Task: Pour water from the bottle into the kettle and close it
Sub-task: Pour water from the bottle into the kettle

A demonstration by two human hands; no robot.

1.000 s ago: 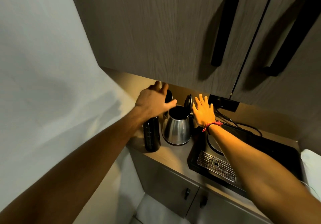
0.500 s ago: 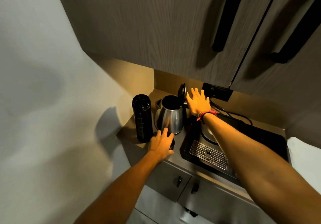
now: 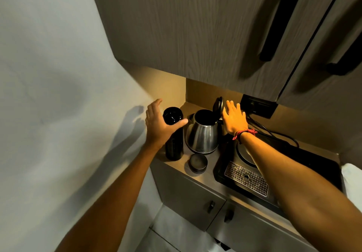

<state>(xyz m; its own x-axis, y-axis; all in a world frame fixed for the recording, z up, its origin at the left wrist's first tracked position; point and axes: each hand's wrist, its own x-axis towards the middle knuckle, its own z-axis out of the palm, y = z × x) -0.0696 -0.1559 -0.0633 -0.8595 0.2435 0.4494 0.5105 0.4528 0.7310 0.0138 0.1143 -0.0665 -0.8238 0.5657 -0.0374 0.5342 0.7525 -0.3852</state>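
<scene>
— Grey wall (image 3: 49, 75) on one side, wood-grain cupboards (image 3: 195, 26) overhead with two long black handles, and a narrow brown counter (image 3: 203, 175) lit warmly from under them. What stands on it?

— One steel kettle (image 3: 202, 134), upright, its lid (image 3: 218, 106) tipped up and open. Left of the kettle, just beside it, one black bottle (image 3: 173, 132), upright and uncapped. One round black cap (image 3: 198, 163) lies in front of the kettle. Right of the kettle sits one black tray (image 3: 323, 165) with a perforated metal grate (image 3: 246, 178).

— And the hands?

— Two. The left hand (image 3: 159, 126) is spread wide around the bottle's top, thumb toward the kettle; whether it touches, I cannot tell. The right hand (image 3: 234, 117) is flat and open, fingers at the raised lid, holding nothing. Below the counter, two cupboard doors (image 3: 188, 197), one knob each.
</scene>
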